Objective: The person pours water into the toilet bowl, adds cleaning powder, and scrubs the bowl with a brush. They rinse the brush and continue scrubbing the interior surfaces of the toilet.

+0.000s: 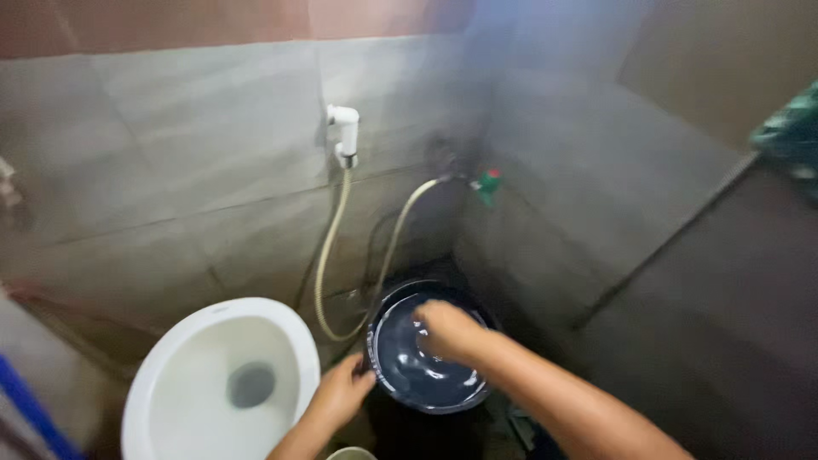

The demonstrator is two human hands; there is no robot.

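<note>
Your left hand [342,393] is curling its fingers loosely over the near-left rim of the dark round basin [388,362], gripping the edge. Your right hand [449,330] is reaching down inside the basin, fingers bent together and touching its wet inner surface; whether it is holding anything you cannot tell through the blur. The basin is sitting on the floor in the tiled corner, just beside the white toilet bowl [192,353] and below the hose [328,255] of the wall-mounted spray nozzle [344,134].
</note>
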